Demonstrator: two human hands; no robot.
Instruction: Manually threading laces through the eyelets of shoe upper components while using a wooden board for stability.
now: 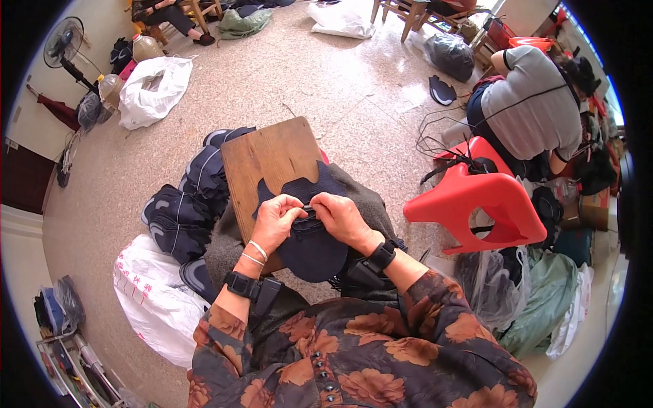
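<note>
A dark navy fabric piece (313, 258), shaped like a shoe upper, lies over a wooden board (269, 153) on my lap. Its rounded end points toward me, and two pointed tabs reach up the board. My left hand (275, 221) pinches the piece near its middle, thumb against forefinger. Close beside it, my right hand (343, 219) is closed in a pinch on the same piece. A thin pale strip shows between the two sets of fingertips; whether it is thread or trim is too small to tell.
Tied bundles of dark shoe uppers (178, 221) lie left of the board, by a white sack (153, 299). To the right stands a red plastic stool (469, 197) with black cords on it. Beyond it a person in grey (530, 102) bends over. Plastic bags (493, 285) lie at right.
</note>
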